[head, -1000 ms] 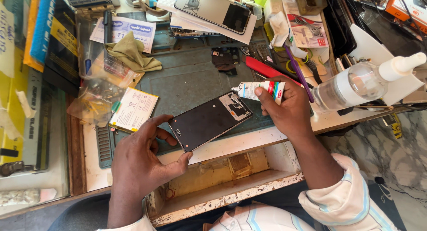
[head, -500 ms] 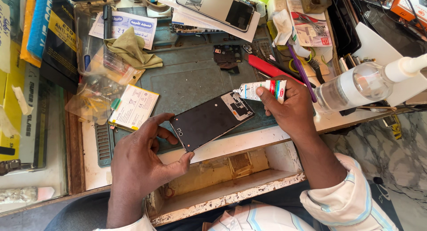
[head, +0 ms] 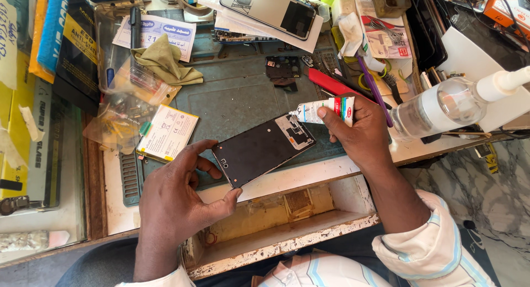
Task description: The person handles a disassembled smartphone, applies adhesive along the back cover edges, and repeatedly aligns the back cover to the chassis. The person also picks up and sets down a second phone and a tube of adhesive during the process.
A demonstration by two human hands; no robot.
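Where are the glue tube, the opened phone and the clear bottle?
Glue tube (head: 323, 109): head view, middle of its white body.
Phone (head: 262, 149): head view, centre of its dark inner panel.
Bottle (head: 441, 106): head view, its clear rounded body.

Opened black phone lying diagonally on grey mat, white glue tube nozzle at its top edge

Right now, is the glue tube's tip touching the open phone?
Cannot tell. In the head view, the right hand holds the glue tube with its tip over the phone's upper corner; no gap or contact shows plainly.
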